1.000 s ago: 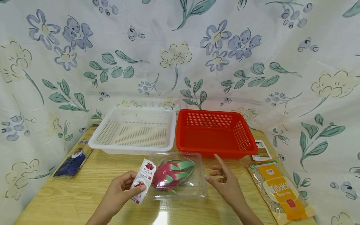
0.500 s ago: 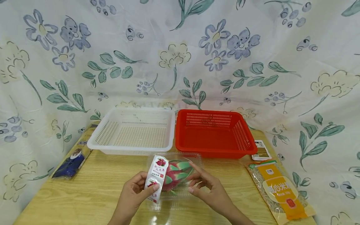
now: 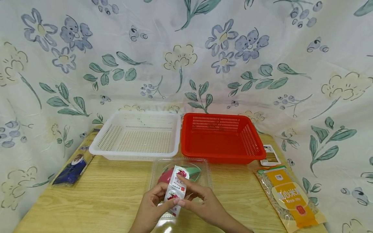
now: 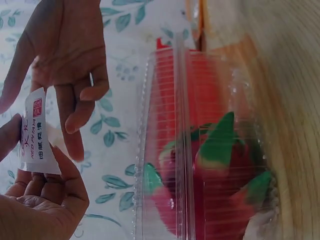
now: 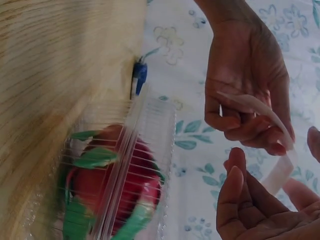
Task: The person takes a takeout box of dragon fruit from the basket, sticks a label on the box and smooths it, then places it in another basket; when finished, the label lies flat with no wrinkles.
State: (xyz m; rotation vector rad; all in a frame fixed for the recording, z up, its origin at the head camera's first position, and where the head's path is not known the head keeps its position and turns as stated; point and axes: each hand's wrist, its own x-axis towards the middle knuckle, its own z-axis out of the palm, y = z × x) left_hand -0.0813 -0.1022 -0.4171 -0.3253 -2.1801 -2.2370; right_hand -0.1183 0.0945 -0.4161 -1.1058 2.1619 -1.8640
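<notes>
My left hand (image 3: 152,205) holds a strip of white dragon fruit stickers (image 3: 176,187) between thumb and fingers, upright in front of me. My right hand (image 3: 204,202) has come up to the strip's right side. Its index finger overlaps the printed face, and its thumb is by the lower edge, close to the left thumb. Behind the hands sits a clear plastic clamshell box (image 3: 207,171) with a pink and green dragon fruit (image 4: 220,190) inside. The lid looks closed in the left wrist view. Hands and stickers hide the box's front in the head view.
Behind the box stand a white basket (image 3: 100,152) and a red basket (image 3: 221,157), side by side. A blue packet (image 3: 71,170) lies at the table's left edge. On the right are an orange grain bag (image 3: 291,197) and a small flat pack (image 3: 271,157).
My left hand has carried the sticker strip rightward across the front of the box. The right hand has moved left and reached the strip. The box stays in place.
</notes>
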